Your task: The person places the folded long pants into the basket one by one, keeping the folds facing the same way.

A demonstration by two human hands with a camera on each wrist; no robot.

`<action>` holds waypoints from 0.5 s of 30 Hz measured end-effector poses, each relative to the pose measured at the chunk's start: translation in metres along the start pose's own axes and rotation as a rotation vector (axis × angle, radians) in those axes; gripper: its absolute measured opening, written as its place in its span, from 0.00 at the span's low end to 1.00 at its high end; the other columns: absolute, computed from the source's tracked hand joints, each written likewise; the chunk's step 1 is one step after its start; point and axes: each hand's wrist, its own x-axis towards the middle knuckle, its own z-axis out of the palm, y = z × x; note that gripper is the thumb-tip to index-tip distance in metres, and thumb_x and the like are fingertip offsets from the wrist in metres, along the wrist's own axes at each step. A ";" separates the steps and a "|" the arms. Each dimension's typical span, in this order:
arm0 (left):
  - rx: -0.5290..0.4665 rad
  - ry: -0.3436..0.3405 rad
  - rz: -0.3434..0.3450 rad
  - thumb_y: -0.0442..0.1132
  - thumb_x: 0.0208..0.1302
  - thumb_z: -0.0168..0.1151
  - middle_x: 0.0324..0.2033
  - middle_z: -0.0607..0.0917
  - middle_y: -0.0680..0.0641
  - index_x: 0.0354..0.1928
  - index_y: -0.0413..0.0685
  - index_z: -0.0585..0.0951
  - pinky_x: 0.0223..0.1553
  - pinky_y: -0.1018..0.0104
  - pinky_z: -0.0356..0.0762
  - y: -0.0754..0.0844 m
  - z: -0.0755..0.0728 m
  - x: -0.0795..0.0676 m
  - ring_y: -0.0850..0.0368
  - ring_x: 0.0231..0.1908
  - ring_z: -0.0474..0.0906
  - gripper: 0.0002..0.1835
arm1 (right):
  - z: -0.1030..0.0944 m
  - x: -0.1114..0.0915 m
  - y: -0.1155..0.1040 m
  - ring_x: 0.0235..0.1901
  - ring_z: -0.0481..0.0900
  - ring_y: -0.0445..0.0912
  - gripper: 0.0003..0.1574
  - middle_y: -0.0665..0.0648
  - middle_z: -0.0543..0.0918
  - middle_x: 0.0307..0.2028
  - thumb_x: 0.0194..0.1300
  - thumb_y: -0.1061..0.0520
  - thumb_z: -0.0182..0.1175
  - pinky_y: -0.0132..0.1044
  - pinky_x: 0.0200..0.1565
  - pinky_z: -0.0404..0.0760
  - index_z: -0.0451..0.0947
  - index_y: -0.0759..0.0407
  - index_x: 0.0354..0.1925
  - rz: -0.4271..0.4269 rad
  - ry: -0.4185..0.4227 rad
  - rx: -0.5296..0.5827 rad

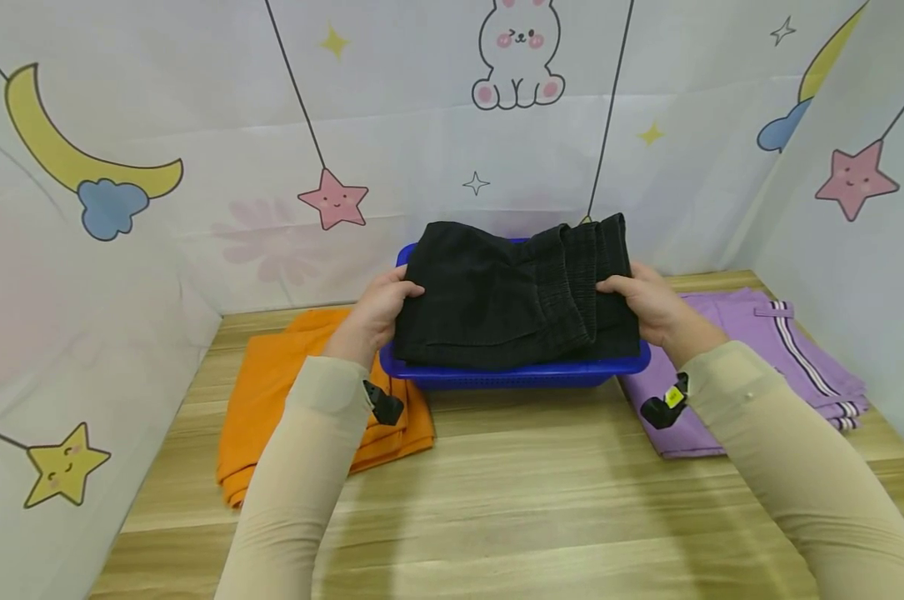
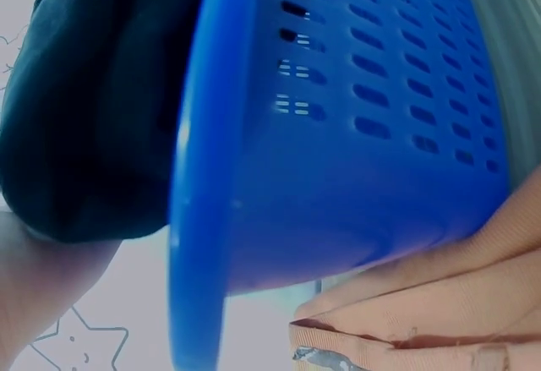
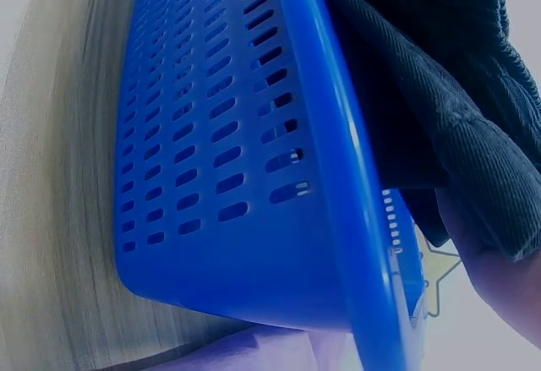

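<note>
Folded black pants [image 1: 489, 292] with an elastic waistband lie level across the top of a blue plastic basket [image 1: 511, 380], covering most of its opening. At their left end, my left hand [image 1: 375, 310] grips the folded edge, thumb on top. The right hand [image 1: 650, 307] pinches the opposite end beside the waistband, also with its thumb above. In the left wrist view the bundle of pants [image 2: 84, 117] bulges over the basket rim [image 2: 199, 177]. From the right wrist, a ribbed layer of the pants [image 3: 482, 134] drapes just inside the rim; the fingers beneath are mostly hidden.
Left of the basket is a folded orange garment [image 1: 272, 392], partly behind my left forearm. A folded purple garment [image 1: 736, 350] with striped trim lies to the right. All rest on a wood-grain table [image 1: 496, 483], with a white patterned curtain [image 1: 422, 100] behind.
</note>
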 end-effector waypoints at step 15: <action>0.034 -0.009 0.007 0.29 0.68 0.40 0.64 0.70 0.42 0.70 0.47 0.61 0.62 0.54 0.69 -0.006 -0.001 0.006 0.52 0.50 0.73 0.28 | 0.002 0.005 0.003 0.34 0.83 0.39 0.16 0.44 0.83 0.35 0.67 0.66 0.46 0.32 0.38 0.82 0.65 0.51 0.50 0.010 0.032 -0.062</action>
